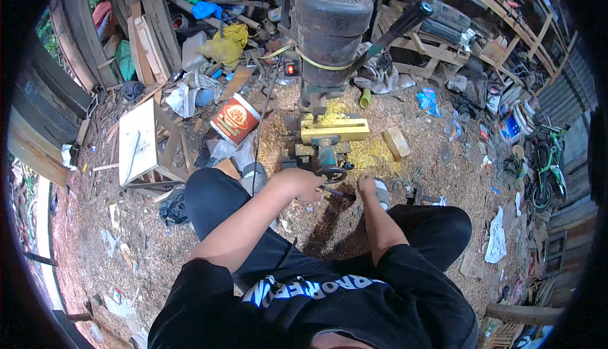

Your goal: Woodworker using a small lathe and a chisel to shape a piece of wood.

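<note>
I sit on the sawdust floor facing a small upright boring machine with a big dark motor on top. A pale yellow wooden piece lies clamped on its table, with yellow shavings around it. My left hand is closed on the handle of the dark handwheel at the machine's front. My right hand is low beside it, just right of the wheel, next to a whitish object. Its fingers are too small to read. A black lever handle sticks out to the upper right of the motor.
A loose wood block lies right of the machine. A red and white tin and a white wooden stool stand to the left. Scrap timber, cloth and bags pile up behind. Bicycles and wooden racks are at the right.
</note>
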